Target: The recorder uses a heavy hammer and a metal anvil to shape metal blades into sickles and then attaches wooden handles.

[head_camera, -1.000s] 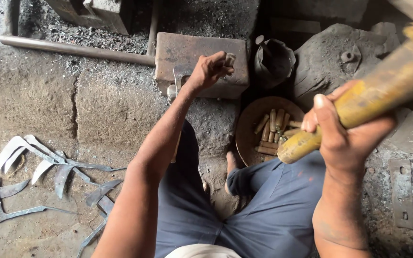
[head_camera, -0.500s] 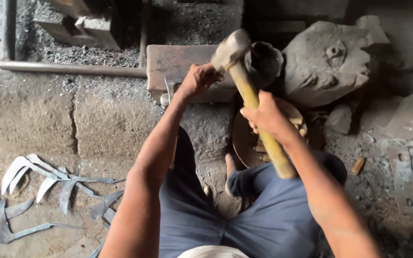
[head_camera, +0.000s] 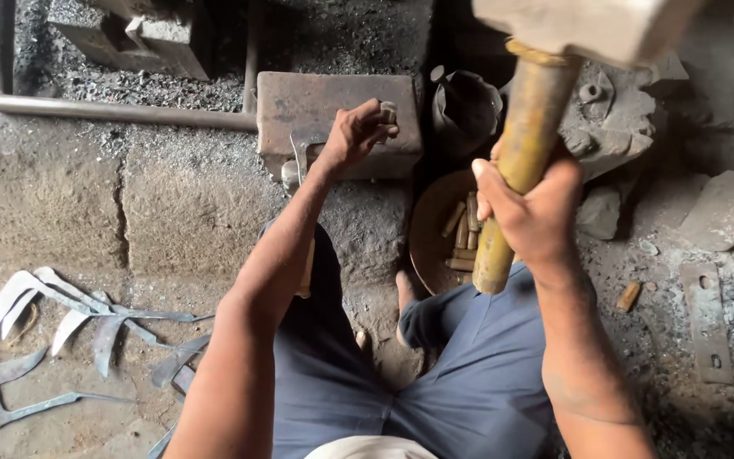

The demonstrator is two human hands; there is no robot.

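Head view: the right hand (head_camera: 530, 212) has its fingers wrapped around the yellow handle of a hammer (head_camera: 527, 153), raised high. The left hand (head_camera: 352, 136) pinches a small metal piece (head_camera: 386, 112) at its fingertips, on the block (head_camera: 299, 106). A good strike should land squarely on the piece, clear of those fingers.

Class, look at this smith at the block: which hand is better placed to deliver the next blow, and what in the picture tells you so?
Probably the right hand: it grips the raised hammer by its yellow handle. The left hand is busy pinching a small workpiece on the metal block.
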